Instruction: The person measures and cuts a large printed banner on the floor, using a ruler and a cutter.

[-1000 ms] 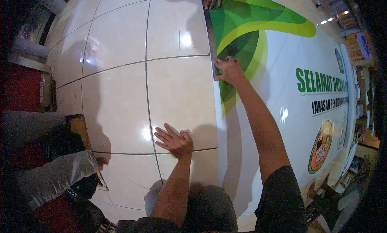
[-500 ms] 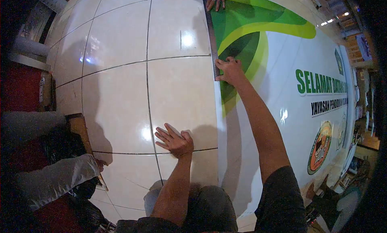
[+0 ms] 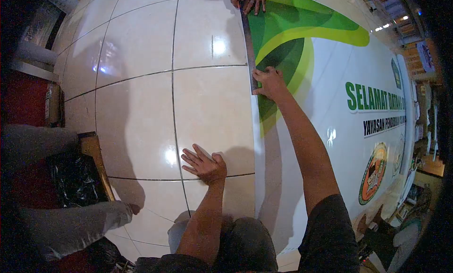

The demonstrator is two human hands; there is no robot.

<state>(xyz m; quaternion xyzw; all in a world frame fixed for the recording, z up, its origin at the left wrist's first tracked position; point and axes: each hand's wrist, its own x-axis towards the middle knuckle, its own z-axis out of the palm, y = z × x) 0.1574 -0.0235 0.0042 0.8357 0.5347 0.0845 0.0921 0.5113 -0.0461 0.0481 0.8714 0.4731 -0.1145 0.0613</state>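
My left hand (image 3: 204,165) lies flat on the tiled floor (image 3: 132,126), fingers spread, holding nothing. Farther forward, my right hand (image 3: 270,83) presses the near end of a dark straightedge (image 3: 250,42), its thumb and fingertips bent onto it. That strip runs along the left edge of a large printed banner (image 3: 325,70), white with green curves, lettering and round emblems. At the top, another person's two hands (image 3: 247,0) are at the far end of the straightedge, one of them resting on the green print.
At lower left another person's trouser leg and foot (image 3: 134,209) reach onto the tiles, beside a black plastic bag (image 3: 75,178) and a wooden edge (image 3: 96,162). My knees (image 3: 247,240) are close to the banner's near left edge. Another person sits at lower right.
A second hand of the other person has come in at the top, beside the straightedge. The foot at lower left has shifted right. My own hands have stayed in place.
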